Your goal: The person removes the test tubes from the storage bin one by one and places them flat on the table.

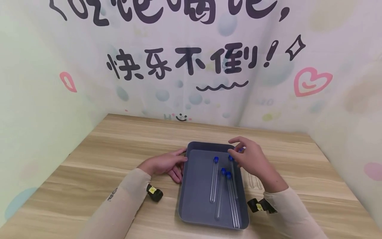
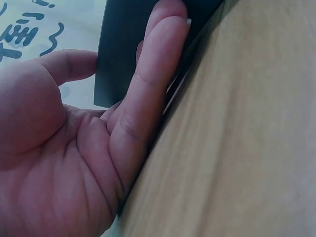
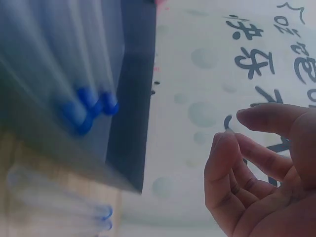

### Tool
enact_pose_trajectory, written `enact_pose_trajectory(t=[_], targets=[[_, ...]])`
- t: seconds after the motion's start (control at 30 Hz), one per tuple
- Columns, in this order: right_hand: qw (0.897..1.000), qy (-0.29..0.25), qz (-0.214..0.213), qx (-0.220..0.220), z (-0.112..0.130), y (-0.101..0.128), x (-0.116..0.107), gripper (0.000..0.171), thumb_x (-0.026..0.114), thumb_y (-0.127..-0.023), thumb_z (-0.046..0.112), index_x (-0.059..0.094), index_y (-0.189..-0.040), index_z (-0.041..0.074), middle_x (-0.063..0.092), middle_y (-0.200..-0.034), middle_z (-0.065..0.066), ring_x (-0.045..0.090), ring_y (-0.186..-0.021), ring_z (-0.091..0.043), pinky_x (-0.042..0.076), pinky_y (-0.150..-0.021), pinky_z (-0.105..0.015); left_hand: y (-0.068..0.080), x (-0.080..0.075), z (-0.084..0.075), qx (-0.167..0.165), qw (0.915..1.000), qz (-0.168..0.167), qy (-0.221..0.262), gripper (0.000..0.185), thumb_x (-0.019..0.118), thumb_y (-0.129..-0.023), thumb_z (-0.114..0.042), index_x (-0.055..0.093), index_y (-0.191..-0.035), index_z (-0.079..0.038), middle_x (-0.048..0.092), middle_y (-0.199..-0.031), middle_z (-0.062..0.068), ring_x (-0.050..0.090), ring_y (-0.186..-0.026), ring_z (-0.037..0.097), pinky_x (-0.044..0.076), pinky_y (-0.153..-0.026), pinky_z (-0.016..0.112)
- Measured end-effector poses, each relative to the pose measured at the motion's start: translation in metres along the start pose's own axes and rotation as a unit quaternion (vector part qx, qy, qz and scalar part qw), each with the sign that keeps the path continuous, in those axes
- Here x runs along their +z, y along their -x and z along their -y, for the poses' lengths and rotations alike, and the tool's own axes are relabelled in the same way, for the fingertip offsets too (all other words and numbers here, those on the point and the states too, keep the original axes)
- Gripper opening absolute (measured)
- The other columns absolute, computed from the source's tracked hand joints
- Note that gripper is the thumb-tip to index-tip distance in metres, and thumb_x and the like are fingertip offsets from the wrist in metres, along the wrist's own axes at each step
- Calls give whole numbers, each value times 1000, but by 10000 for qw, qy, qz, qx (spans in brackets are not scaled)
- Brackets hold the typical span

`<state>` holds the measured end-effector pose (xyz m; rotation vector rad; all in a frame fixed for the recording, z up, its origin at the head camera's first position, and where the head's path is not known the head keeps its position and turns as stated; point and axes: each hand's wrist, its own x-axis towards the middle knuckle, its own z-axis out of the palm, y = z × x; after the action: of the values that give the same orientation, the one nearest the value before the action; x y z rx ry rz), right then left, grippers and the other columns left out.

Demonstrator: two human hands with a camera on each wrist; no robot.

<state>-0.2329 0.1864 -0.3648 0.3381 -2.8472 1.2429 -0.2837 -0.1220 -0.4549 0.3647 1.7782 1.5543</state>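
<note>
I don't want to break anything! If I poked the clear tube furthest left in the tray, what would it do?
The tube would probably roll: it looks round and lies flat in the tray. It seems stiff, being so straight. It might crack if dropped, being slim and see-through, but I can't tell glass from plastic.

The back wall (image 1: 185, 99) says 快乐不倒! in big black letters (image 1: 190, 61). A line above (image 1: 203, 10) is cut off, but looks like 吃饱喝饱. There's a wavy line (image 1: 222, 87), a star (image 1: 296, 48), a pink heart (image 1: 312, 82) and a smiley face (image 1: 181, 117) with an H (image 1: 167, 117) beside it. The left sleeve's (image 1: 119, 205) mark (image 1: 112, 194) is too small to read.
</note>
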Motion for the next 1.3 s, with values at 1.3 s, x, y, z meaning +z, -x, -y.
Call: enact_pose_trajectory(t=[1.3], targets=[[9968, -444, 569, 356, 6, -31, 61, 34, 63, -98, 16, 62, -130, 7, 68, -103, -17, 67, -66, -24, 60, -59, -39, 0, 2, -2, -35, 9998, -154, -74, 66, 42, -104, -22, 11, -161, -32, 62, -85, 19, 71, -66, 26, 64, -66, 46]])
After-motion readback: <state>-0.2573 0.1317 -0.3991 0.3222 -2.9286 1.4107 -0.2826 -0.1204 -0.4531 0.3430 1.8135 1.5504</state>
